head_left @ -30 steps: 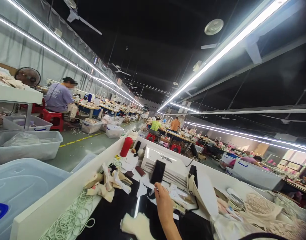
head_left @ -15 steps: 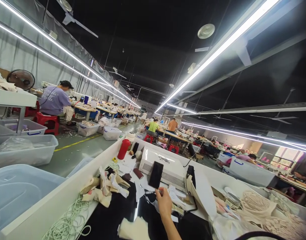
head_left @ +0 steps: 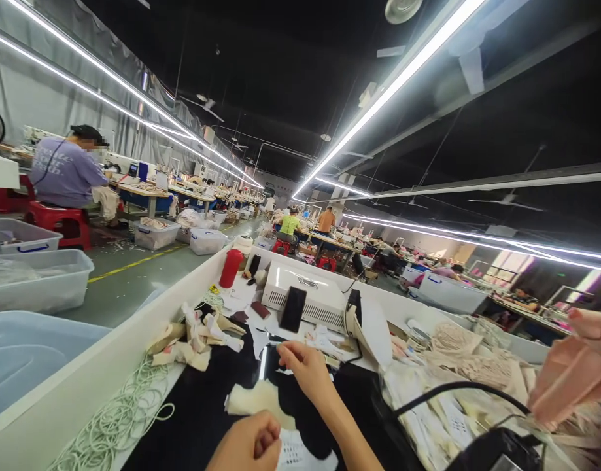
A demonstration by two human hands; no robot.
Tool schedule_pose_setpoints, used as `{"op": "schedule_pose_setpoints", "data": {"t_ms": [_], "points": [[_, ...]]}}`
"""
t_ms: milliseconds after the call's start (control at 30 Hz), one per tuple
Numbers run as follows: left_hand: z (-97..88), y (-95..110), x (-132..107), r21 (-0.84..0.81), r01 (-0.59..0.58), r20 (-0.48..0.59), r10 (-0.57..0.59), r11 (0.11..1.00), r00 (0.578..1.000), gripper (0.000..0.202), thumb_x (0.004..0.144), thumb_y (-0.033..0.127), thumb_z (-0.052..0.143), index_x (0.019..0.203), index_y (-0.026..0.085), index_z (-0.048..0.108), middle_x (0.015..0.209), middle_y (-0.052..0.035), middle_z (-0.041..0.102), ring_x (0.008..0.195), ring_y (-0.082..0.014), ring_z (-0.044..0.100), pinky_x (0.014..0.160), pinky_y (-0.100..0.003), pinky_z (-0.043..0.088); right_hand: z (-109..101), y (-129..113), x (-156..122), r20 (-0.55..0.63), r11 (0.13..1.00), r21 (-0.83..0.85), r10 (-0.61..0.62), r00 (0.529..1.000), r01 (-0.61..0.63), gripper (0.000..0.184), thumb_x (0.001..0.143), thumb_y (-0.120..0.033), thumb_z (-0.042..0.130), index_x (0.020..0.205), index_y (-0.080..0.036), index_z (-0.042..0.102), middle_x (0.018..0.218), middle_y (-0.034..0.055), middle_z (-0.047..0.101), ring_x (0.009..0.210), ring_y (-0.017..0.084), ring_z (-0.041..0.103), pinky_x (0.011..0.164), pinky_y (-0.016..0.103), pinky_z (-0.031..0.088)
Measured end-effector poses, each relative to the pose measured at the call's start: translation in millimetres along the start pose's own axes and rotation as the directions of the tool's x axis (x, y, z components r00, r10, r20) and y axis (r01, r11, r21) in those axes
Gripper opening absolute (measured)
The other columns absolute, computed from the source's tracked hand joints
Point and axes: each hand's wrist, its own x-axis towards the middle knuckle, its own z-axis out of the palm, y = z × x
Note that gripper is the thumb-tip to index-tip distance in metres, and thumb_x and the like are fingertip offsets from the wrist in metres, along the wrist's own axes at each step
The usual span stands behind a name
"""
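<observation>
The black phone [head_left: 293, 309] stands propped against the white machine [head_left: 310, 294] at centre frame, just above the right hand [head_left: 303, 366]; that hand rests on the black cloth [head_left: 206, 405], fingers loosely curled together, holding nothing I can make out; the left hand [head_left: 248, 445], bottom centre, is closed in a fist over a cream fabric piece [head_left: 254, 399]; at the right edge a pink fabric [head_left: 569, 379] hangs from another hand [head_left: 592, 324].

Nothing's reading clearly here. The purple shirt [head_left: 65, 173] on the seated person at far left is showing pale lettering across the back, too blurred to make out. The white machine [head_left: 307, 296] and the bins aren't showing any legible label, brand or no.
</observation>
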Motion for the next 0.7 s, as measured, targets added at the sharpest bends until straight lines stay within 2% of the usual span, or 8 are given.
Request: {"op": "schedule_pose_setpoints", "data": {"t_ms": [67, 133, 200, 300, 367, 500, 600, 700], "points": [[-8.1, -1, 5, -0.024, 0.012, -0.048, -0.013, 1.000, 0.999, 0.013, 0.091, 0.028, 0.058, 0.084, 0.018, 0.060, 0.066, 0.0063, 0.051, 0.060, -0.0107, 0.048, 0.060, -0.024, 0.038, -4, -9, -30, 0.085, 0.998, 0.061, -0.019, 0.996, 0.014, 0.040, 0.098, -0.051, 0.048, 0.085, -0.021, 0.071, 0.073, -0.0009, 0.066, 0.070, 0.016, 0.059, 0.065, 0.026, 0.042], [-14.9, 0, 7, -0.038, 0.007, -0.096, -0.011, 0.999, 0.995, 0.014, 0.088, 0.031, 0.054, 0.082, 0.019, 0.058, 0.066, 0.0062, 0.048, 0.061, -0.0114, 0.045, 0.059, -0.024, 0.034, -4, -10, -58, 0.147, 0.995, 0.097, -0.017, 0.989, 0.003, 0.041, 0.096, -0.054, 0.049, 0.086, -0.021, 0.071, 0.072, -0.0017, 0.063, 0.069, 0.016, 0.055, 0.063, 0.025, 0.039], [-19.3, 2, 5, -0.040, -0.001, -0.123, -0.004, 0.999, 0.992, 0.020, 0.086, 0.037, 0.051, 0.084, 0.019, 0.059, 0.069, 0.0049, 0.050, 0.064, -0.0130, 0.046, 0.061, -0.025, 0.034, -1, -4, -80, 0.191, 0.995, 0.102, 0.003, 0.982, -0.023, 0.032, 0.091, -0.049, 0.055, 0.084, -0.021, 0.070, 0.069, -0.0025, 0.059, 0.065, 0.015, 0.052, 0.061, 0.025, 0.036], [-22.6, 8, 1, -0.020, -0.004, -0.125, 0.001, 1.000, 0.992, 0.028, 0.085, 0.043, 0.047, 0.087, 0.019, 0.061, 0.071, 0.0034, 0.051, 0.067, -0.0150, 0.048, 0.063, -0.025, 0.036, 5, 6, -95, 0.149, 0.996, 0.068, 0.041, 0.988, -0.052, 0.023, 0.082, -0.036, 0.060, 0.065, -0.020, 0.060, 0.067, -0.0010, 0.051, 0.067, 0.017, 0.050, 0.063, 0.027, 0.034], [-25.5, 13, 1, 0.013, -0.008, -0.121, 0.010, 1.000, 0.993, 0.030, 0.085, 0.046, 0.046, 0.084, 0.019, 0.061, 0.071, 0.0032, 0.051, 0.068, -0.0159, 0.049, 0.064, -0.026, 0.036, 8, 9, -97, 0.090, 0.996, 0.058, 0.059, 0.994, -0.064, 0.025, 0.079, -0.035, 0.059, 0.059, -0.020, 0.055, 0.069, 0.0002, 0.049, 0.070, 0.018, 0.051, 0.067, 0.029, 0.035], [-39.4, 28, 8, 0.128, -0.035, -0.143, 0.054, 0.991, 0.988, 0.034, 0.089, 0.049, 0.043, 0.081, 0.020, 0.060, 0.070, 0.0032, 0.051, 0.068, -0.0164, 0.049, 0.063, -0.026, 0.035, 9, 6, -86, 0.018, 0.990, 0.106, 0.093, 0.996, -0.094, 0.027, 0.081, -0.043, 0.057, 0.066, -0.021, 0.058, 0.068, -0.0013, 0.049, 0.068, 0.018, 0.050, 0.065, 0.028, 0.033], [-54.2, 38, 21, 0.246, -0.059, -0.170, 0.103, 0.967, 0.980, 0.032, 0.093, 0.046, 0.043, 0.083, 0.021, 0.060, 0.071, 0.0035, 0.054, 0.069, -0.0163, 0.051, 0.064, -0.027, 0.034, 10, 1, -73, -0.022, 0.985, 0.136, 0.110, 0.994, -0.106, 0.027, 0.085, -0.046, 0.053, 0.072, -0.022, 0.054, 0.067, -0.0035, 0.046, 0.065, 0.016, 0.045, 0.061, 0.027, 0.032], [-64.1, 40, 33, 0.390, -0.054, -0.187, 0.137, 0.919, 0.973, 0.026, 0.097, 0.038, 0.044, 0.083, 0.021, 0.058, 0.076, 0.0028, 0.059, 0.074, -0.0174, 0.055, 0.068, -0.028, 0.036, 18, 0, -63, -0.061, 0.988, 0.113, 0.113, 0.992, -0.106, 0.029, 0.089, -0.048, 0.047, 0.074, -0.024, 0.050, 0.069, -0.0038, 0.047, 0.067, 0.016, 0.046, 0.062, 0.027, 0.033]]}}
